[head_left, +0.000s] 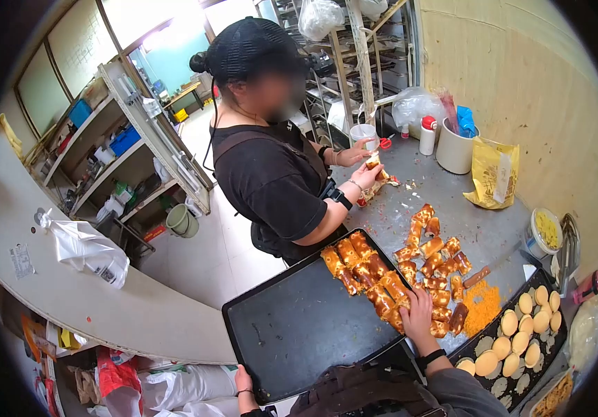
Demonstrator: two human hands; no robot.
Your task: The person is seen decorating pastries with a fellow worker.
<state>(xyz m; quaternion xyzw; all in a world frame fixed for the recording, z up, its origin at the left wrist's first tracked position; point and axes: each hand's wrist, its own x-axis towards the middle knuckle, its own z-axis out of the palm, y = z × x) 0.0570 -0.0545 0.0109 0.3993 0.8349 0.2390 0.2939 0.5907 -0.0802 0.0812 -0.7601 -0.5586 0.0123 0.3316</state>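
Observation:
My left hand (pixel 243 381) grips the near left edge of a large black baking tray (pixel 299 320), its fingers partly hidden. Browned bread rolls (pixel 357 258) with orange shreds and pale patches lie in rows at the tray's right end. My right hand (pixel 418 316) is at that end, its fingers closed around a roll at the near end of the rows. More browned rolls (pixel 432 266) are heaped on the metal table, just right of the tray. Beside them lie a pile of orange shreds (pixel 482 306) and a knife with a wooden handle (pixel 477 277).
Across the table a co-worker (pixel 271 153) holds a roll in both hands. A dark tray of round pale cakes (pixel 511 340) stands at the right. A yellow bag (pixel 494 174), a white bin (pixel 457 149) and a tub of yellow filling (pixel 544 231) line the wall.

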